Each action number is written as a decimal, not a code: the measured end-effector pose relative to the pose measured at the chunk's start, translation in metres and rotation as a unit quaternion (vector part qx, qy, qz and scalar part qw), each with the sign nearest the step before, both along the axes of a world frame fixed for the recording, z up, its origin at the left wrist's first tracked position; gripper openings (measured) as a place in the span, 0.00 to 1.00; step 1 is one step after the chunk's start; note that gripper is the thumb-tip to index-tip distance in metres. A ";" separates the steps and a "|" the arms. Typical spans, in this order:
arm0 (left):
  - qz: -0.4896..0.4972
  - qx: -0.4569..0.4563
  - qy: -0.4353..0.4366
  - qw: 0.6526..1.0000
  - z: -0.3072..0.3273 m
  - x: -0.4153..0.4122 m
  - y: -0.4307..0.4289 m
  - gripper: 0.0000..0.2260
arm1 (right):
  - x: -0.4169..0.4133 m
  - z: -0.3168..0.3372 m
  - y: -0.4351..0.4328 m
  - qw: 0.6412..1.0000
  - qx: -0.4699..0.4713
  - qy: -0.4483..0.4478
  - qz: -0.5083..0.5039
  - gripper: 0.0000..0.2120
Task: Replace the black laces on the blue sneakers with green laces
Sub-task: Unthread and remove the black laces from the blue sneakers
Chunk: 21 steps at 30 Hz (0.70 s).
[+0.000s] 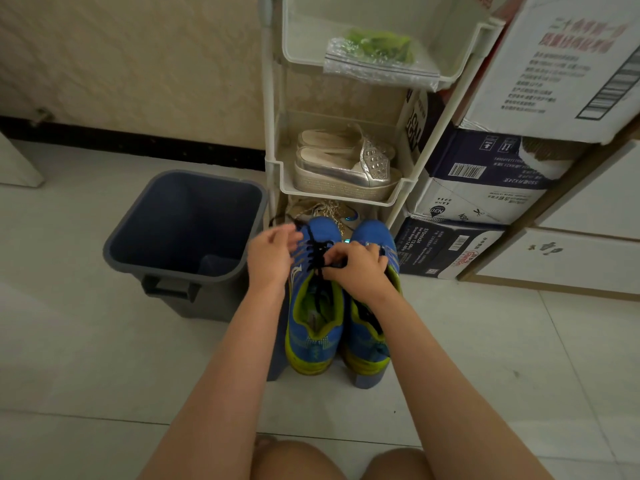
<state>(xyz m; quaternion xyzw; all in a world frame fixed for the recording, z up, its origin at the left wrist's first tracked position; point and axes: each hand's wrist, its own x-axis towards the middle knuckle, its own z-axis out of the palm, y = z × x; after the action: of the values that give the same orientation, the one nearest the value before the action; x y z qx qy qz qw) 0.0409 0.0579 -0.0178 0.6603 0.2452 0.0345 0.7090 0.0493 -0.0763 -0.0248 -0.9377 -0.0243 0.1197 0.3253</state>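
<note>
View from above, down past 2 bare forearms and knees.

At centre, a pair of blue sneakers (313, 327): knit mesh uppers, lime-green collars and soles, side by side, toes pointing away, heels nearest. Underneath, a low grey-blue base (367, 384) of unclear kind.

Black lace (317, 259), thin and cord-like, criss-crossed through the eyelets of the sneaker on the left.

Left hand (272, 256) curled, thumb and fingertips pinching a loose strand of that lace just beside the toe, the free end trailing off to the left.

Right hand (356, 268) with fingers bent, tips pinching the same lace at its crossings over the tongue, wrist lying across the sneaker on the right.

Green laces (377, 46) well apart from the sneakers, up on the top tray of a white plastic rack (273, 98), bundled inside a clear bubble-textured zip bag (363, 67) overhanging the tray's front edge.

On the middle tray, silver platform slip-ons (346, 164) with studded toes and rope-woven soles. On the bottom tray, just behind the sneaker toes, a pale shoe, mostly hidden.

Left of the sneakers, near the left hand, a square slate-blue plastic bin (173, 268), smooth, with rounded corners and a handle slot.

Right of the rack, stacked printed cardboard boxes (554, 64).

Below everything, a glossy pale tiled floor (104, 375).
</note>
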 end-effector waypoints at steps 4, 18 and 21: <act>-0.129 0.124 0.075 0.981 -0.014 -0.004 -0.002 0.08 | 0.001 -0.004 -0.002 0.999 0.040 -0.002 -0.033 0.05; 0.074 0.018 -0.068 0.995 -0.008 0.005 -0.005 0.11 | 0.003 -0.009 -0.008 0.992 0.111 0.031 -0.051 0.11; 0.066 -0.005 -0.058 0.996 -0.006 0.002 -0.004 0.11 | 0.004 -0.014 -0.007 0.986 0.147 0.036 -0.070 0.08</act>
<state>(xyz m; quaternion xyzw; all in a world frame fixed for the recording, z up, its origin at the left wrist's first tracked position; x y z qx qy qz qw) 0.0426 0.0535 -0.0235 0.6360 0.2467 0.1181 0.7216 0.0532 -0.0829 -0.0385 -0.8744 0.0356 0.1251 0.4675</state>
